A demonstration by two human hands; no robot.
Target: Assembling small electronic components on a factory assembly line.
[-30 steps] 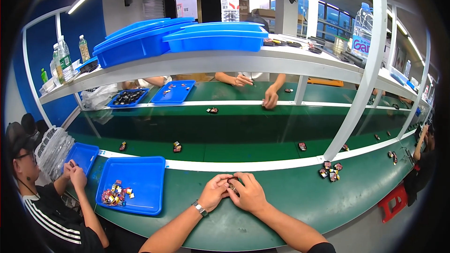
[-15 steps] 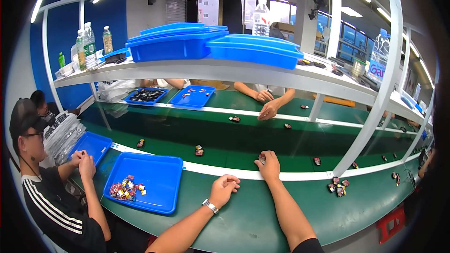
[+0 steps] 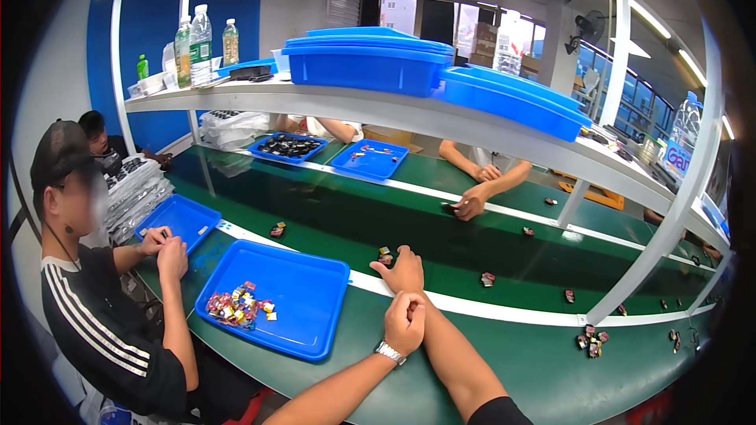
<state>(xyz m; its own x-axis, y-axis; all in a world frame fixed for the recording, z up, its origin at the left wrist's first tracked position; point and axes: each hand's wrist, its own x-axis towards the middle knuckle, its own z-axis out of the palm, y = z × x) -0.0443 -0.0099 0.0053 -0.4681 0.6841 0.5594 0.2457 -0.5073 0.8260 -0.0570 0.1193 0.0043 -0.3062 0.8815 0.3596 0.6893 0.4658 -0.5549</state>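
Note:
My right hand (image 3: 405,269) reaches over the white edge strip of the green belt, thumb and fingers apart. Just beyond the gap between them lies a small dark red, black and yellow part (image 3: 384,256); whether they touch it I cannot tell. My left hand (image 3: 405,321), with a silver watch at its wrist, is curled closed against my right wrist; anything inside it is hidden. Left of both hands is a blue tray (image 3: 303,299) with a pile of small red, yellow and white parts (image 3: 235,304). Another dark part (image 3: 488,279) lies on the belt to the right.
A person (image 3: 94,291) at left works by another blue tray (image 3: 183,220). Across the belt are another person's hands (image 3: 476,198). A white shelf (image 3: 346,104) bearing stacked blue trays (image 3: 366,63) spans overhead. A cluster of dark parts (image 3: 592,341) lies at right.
The view has turned left. My right hand has left the part it was on, which now lies on the belt, and moved left to another. My left hand has come against my right wrist.

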